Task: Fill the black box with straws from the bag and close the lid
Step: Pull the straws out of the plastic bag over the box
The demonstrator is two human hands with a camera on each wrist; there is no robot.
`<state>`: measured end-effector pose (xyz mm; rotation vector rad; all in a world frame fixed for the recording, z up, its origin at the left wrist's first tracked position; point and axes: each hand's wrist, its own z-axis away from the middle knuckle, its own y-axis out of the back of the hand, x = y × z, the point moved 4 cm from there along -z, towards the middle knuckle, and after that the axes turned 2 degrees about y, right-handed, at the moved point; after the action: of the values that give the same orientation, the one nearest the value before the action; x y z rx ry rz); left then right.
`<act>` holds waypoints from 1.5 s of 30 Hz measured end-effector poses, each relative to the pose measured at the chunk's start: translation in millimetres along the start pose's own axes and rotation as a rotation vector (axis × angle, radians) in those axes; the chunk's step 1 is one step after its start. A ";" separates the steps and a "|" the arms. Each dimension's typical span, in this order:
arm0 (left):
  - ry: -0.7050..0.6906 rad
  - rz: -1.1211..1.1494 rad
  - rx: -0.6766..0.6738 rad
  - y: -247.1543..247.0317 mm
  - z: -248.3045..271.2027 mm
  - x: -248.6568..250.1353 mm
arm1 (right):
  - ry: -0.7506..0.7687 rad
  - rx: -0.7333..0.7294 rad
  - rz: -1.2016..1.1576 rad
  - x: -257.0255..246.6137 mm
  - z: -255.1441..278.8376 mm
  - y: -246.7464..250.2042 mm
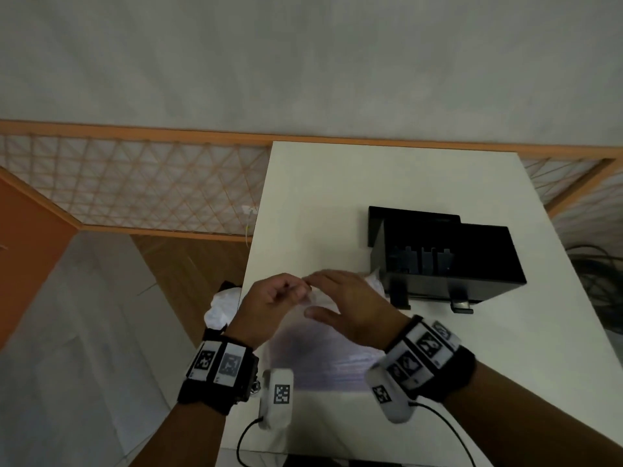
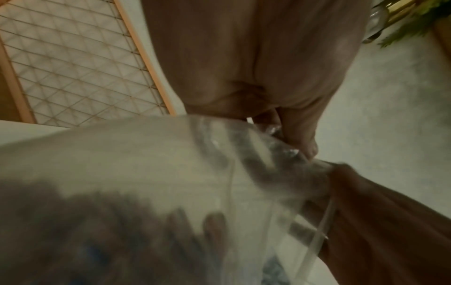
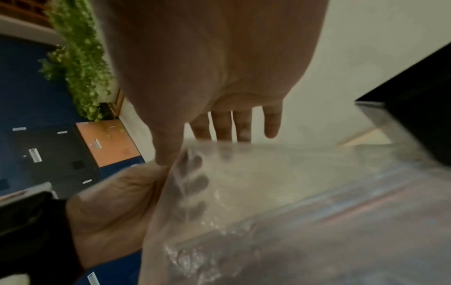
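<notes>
White desk (image 1: 421,183) filled the right of the head view, reaching to the far wall. On it, toward the right, stood the black box (image 1: 448,261), its lid (image 1: 414,219) raised behind it and its dark divided inside showing no straws that could be made out. Just near and left of the box lay the clear bag (image 1: 310,352), its mouth turned toward the box. Straws inside it were too blurred to pick out. Both hands met at the bag's mouth. The left hand (image 1: 269,305) had curled fingers pinching the plastic edge, while the right hand (image 1: 350,308) lay over the bag with fingers fairly straight and spread; whether its thumb gripped the film could not be told. Judging from this, the bag was only being opened: filling the box and closing the lid were all left to do.
</notes>
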<state>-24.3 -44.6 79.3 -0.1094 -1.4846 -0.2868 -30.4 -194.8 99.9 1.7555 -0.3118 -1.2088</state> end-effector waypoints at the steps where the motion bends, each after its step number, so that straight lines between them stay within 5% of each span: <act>1: -0.007 0.006 0.023 1.5 0.6 1.6 | -0.034 0.004 -0.064 -2.1 -6.7 -1.1; 7: -0.014 -0.045 0.070 16.9 16.9 10.6 | -0.222 0.106 -0.386 -6.0 -2.5 13.0; 14: -0.100 0.040 0.168 38.9 33.5 32.7 | -0.268 0.043 -0.376 -16.8 -1.8 29.6; 20: -0.093 0.052 0.220 40.1 32.7 28.6 | -0.278 0.173 -0.415 -21.9 6.3 28.1; 33: -0.066 0.091 0.145 18.7 3.3 5.7 | -0.512 0.168 -0.226 20.2 64.9 45.6; 38: -0.074 -0.036 0.147 -4.4 -15.3 1.7 | -0.591 0.288 -0.296 33.0 87.5 51.6; 43: -0.189 -0.242 0.559 -30.4 -3.6 26.3 | -0.603 0.417 -0.280 38.4 98.7 52.0; 45: -0.158 -0.319 0.468 -53.7 4.3 36.8 | -0.604 0.449 -0.280 38.8 99.4 49.8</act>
<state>-40.0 -99.7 110.6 0.4937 -1.6889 -0.1817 -80.0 -301.1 111.1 1.8029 -0.7568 -1.9911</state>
